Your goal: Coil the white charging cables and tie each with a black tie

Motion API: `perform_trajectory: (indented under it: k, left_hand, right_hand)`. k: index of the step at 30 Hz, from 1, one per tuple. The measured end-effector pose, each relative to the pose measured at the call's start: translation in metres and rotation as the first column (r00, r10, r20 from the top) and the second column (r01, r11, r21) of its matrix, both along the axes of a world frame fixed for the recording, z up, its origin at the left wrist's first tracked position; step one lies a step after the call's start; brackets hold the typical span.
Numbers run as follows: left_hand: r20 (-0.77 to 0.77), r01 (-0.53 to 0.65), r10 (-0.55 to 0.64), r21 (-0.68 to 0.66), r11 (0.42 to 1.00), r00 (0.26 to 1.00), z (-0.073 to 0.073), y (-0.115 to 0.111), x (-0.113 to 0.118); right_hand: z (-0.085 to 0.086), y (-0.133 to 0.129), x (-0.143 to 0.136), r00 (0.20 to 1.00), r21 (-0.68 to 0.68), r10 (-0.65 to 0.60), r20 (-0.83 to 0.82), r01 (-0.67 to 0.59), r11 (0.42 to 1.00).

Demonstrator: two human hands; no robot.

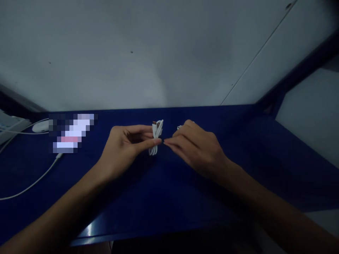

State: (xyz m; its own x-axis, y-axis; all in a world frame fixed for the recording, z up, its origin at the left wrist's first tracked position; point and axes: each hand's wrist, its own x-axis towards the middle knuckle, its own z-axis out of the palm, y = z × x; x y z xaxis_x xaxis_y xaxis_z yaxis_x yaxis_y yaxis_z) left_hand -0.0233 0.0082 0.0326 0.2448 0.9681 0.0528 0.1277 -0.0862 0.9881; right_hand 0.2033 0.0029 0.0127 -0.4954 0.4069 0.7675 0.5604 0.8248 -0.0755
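My left hand point(124, 146) is closed on a coiled white charging cable point(156, 132), pinched between thumb and fingers. A plug with a reddish-brown end shows at the top of the bundle, and white loops hang below my thumb. Just right of it, my right hand point(200, 146) is closed in a pinch, its fingertips near my left thumb. What those fingertips hold, if anything, is too small to make out. Something white point(179, 127) shows behind the right knuckles, mostly hidden by that hand.
On the blue table point(164, 197), a blurred-out lit screen point(75, 132) lies at the left with a white cord point(39, 182) running from it. Beside it are a white rounded device point(41, 126) and a pale box-like object point(12, 125). A grey panel point(148, 60) rises behind the table.
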Motion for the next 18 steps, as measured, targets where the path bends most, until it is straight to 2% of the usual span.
perform_trajectory:
  k: [1, 3, 5, 6, 9, 11, 13, 15, 18]
  left_hand:
    - [0.014, 0.018, -0.018, -0.023, 1.0, 1.0, 0.002, 0.0, -0.001]
    - [0.037, 0.051, -0.05, -0.035, 0.998, 0.998, 0.004, 0.001, -0.002]
    - [0.05, 0.065, -0.064, -0.026, 0.998, 0.997, 0.006, 0.001, -0.004]
    - [0.048, 0.06, -0.059, -0.019, 0.998, 0.997, 0.006, 0.002, -0.005]
    - [0.028, 0.053, -0.053, -0.007, 0.999, 0.998, 0.006, 0.003, -0.007]
    - [0.031, 0.093, -0.092, -0.016, 0.996, 0.995, 0.005, 0.004, -0.008]
    - [0.046, 0.141, -0.139, -0.037, 0.989, 0.989, 0.003, 0.005, -0.008]
    - [0.059, 0.165, -0.162, -0.049, 0.985, 0.985, 0.001, 0.005, -0.007]
    - [0.053, 0.169, -0.168, -0.029, 0.985, 0.984, 0.001, 0.005, -0.006]
  right_hand:
    - [0.0, 0.0, 0.0, 1.0, 0.081, 0.01, 0.026, -0.013, 0.997]
    - [0.001, -0.002, 0.0, 0.999, 0.071, 0.033, -0.03, -0.031, 0.997]
    - [0.004, -0.003, 0.0, 0.974, -0.158, 0.011, -0.227, -0.048, 0.986]
    - [0.006, -0.004, 0.0, 0.946, -0.298, -0.024, -0.324, -0.078, 0.952]
    - [0.011, -0.005, 0.001, 0.857, -0.629, -0.176, -0.485, -0.201, 0.751]
    - [0.012, -0.003, 0.002, 0.855, -0.753, -0.215, -0.472, -0.264, 0.603]
    - [0.012, -0.001, 0.002, 0.883, -0.817, -0.185, -0.432, -0.295, 0.496]
    - [0.01, 0.0, 0.002, 0.897, -0.832, -0.147, -0.416, -0.309, 0.461]
    - [0.007, 0.0, 0.001, 0.898, -0.806, -0.143, -0.416, -0.291, 0.516]
